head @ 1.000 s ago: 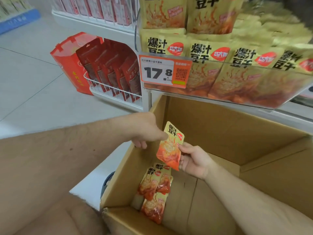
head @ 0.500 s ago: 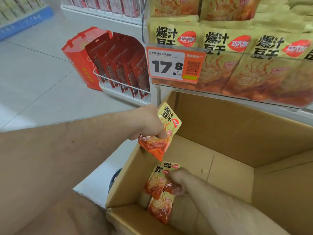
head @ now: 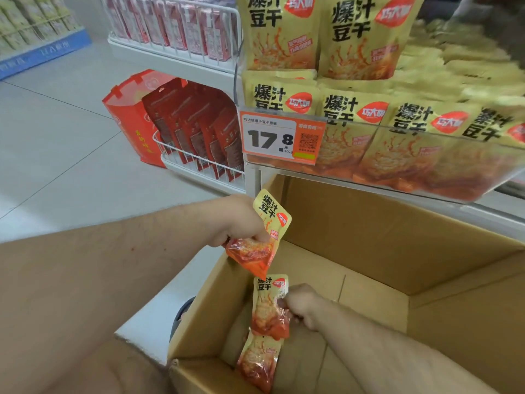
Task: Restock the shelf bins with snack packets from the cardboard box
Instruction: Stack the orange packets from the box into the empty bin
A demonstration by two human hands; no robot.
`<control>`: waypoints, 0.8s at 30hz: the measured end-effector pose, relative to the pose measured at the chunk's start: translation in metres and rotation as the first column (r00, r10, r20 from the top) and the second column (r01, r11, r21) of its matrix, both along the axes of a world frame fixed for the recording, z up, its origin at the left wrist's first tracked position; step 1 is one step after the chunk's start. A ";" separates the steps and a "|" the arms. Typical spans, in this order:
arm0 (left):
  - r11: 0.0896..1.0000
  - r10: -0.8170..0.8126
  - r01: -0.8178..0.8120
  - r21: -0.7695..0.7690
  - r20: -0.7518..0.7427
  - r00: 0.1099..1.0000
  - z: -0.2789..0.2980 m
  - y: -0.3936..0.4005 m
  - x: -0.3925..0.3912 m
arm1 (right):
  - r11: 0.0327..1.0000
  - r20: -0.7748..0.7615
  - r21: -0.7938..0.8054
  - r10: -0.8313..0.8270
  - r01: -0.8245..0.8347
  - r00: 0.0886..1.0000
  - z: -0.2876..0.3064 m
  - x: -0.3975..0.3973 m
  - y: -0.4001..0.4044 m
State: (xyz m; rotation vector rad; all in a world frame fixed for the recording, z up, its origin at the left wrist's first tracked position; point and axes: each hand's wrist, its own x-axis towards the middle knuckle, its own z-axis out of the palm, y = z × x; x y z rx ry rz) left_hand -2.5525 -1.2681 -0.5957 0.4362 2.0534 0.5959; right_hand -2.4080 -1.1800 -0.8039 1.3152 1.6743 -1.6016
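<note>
Packets are what everything here is turning on, and they are looking light and soft to me: small yellow-and-orange foil pouches that crinkle and bend under the fingers, probably a little slick, and in no danger of breaking.

Over on the left, red pouches (head: pixel 196 132) are standing in a white wire basket (head: pixel 181 163) on the floor, with a red bag (head: pixel 127 115) just beside it.

Next across, the left hand (head: pixel 241 220) is hovering above the near-left corner of the cardboard box (head: pixel 369 245), fingers curled round the middle of a snack packet (head: pixel 264 237), which is tilting with its orange end pointing down.

Below that, the right hand (head: pixel 301 305) is reaching down inside the box and pinching a second packet (head: pixel 270 305) by its right edge. The flat sealed edges or the waist of a pouch are, I would judge, the surest places to grip; a pinch on one edge may let it swing.

Another packet (head: pixel 258 362) is lying under it against the left wall. I cannot tell whether more are hidden beneath, and the rest of the box floor is showing bare cardboard.

Above and to the right, the shelf bin (head: pixel 426 137) behind its clear front, carrying a price tag (head: pixel 279 137), is sitting packed with large yellow bags (head: pixel 355 118) of the same brand, rows running back out of sight.
</note>
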 end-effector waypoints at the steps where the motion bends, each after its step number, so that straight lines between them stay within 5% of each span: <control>1: 1.000 0.006 -0.006 0.005 0.018 1.000 0.002 0.000 0.000 | 1.000 -0.056 -0.013 0.016 -0.017 0.998 0.026 0.007 0.012; 6: 0.996 -0.001 -0.008 0.083 0.108 0.994 0.021 0.004 0.007 | 0.988 -0.275 -0.155 -0.054 0.011 0.960 0.140 0.052 0.057; 13: 0.932 -0.182 0.040 0.359 0.373 0.910 0.055 0.021 0.061 | 0.985 -0.501 -0.044 -0.167 0.168 0.849 0.229 0.087 0.057; 24: 0.832 -0.217 0.026 0.555 0.281 0.935 0.083 0.036 0.098 | 0.914 -0.626 0.091 -0.257 0.396 0.736 0.282 0.097 0.053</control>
